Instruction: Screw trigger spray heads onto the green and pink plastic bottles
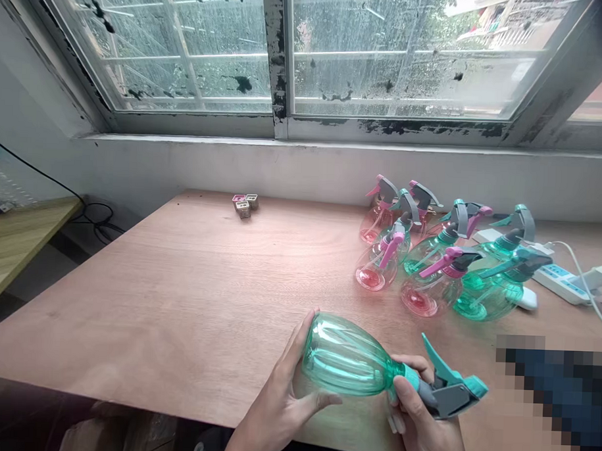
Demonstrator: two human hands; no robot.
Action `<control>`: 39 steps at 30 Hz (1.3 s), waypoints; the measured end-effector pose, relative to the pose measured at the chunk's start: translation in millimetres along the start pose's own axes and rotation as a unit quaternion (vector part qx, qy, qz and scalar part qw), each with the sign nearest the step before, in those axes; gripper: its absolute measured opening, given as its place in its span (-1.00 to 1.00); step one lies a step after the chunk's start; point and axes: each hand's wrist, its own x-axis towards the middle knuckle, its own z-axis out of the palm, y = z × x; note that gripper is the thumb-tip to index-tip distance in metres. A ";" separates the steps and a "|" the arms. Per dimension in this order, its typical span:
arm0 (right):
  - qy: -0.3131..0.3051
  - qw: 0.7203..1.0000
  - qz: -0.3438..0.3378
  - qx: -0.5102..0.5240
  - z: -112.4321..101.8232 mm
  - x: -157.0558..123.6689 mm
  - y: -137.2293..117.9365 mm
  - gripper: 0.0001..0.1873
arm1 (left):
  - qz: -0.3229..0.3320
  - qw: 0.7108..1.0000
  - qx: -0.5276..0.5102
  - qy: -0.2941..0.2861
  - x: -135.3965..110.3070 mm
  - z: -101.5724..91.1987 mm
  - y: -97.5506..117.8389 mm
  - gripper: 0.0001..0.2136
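Note:
A transparent green spray bottle [350, 359] lies on its side in the air over the front part of the table, its base to the left. My left hand [288, 389] cups the base, thumb along the lower side and fingers behind it. With thumb and fingers, my right hand [423, 407] grips the collar at the neck. The teal and grey spray head [453, 385] points right, its trigger upward. My left fingers are partly hidden behind the bottle.
Several pink and green spray bottles [432, 289] crowd the table's back right. Beside them are a white power strip [560, 280] and cable. Small blocks [245, 205] lie at the back of the wooden table [180, 300]. A blurred dark patch [562, 392] covers the right.

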 end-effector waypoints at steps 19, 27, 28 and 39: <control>-0.011 1.000 -0.022 -0.017 0.0 0.9 4.2 -0.58 | 0.008 1.000 0.006 0.011 2.7 1.0 -2.7 -0.19; -0.012 0.999 -0.017 -0.042 -0.6 -1.6 5.3 -0.57 | -0.009 0.999 -0.042 0.008 0.8 1.2 1.8 0.06; -0.014 0.999 -0.016 -0.043 -0.9 -1.8 5.1 -0.58 | -0.006 0.999 -0.047 0.009 1.1 0.8 2.5 0.02; -0.018 1.000 -0.023 -0.009 -1.1 0.6 4.3 -0.61 | -0.006 1.000 -0.016 0.010 4.5 0.6 3.9 -0.17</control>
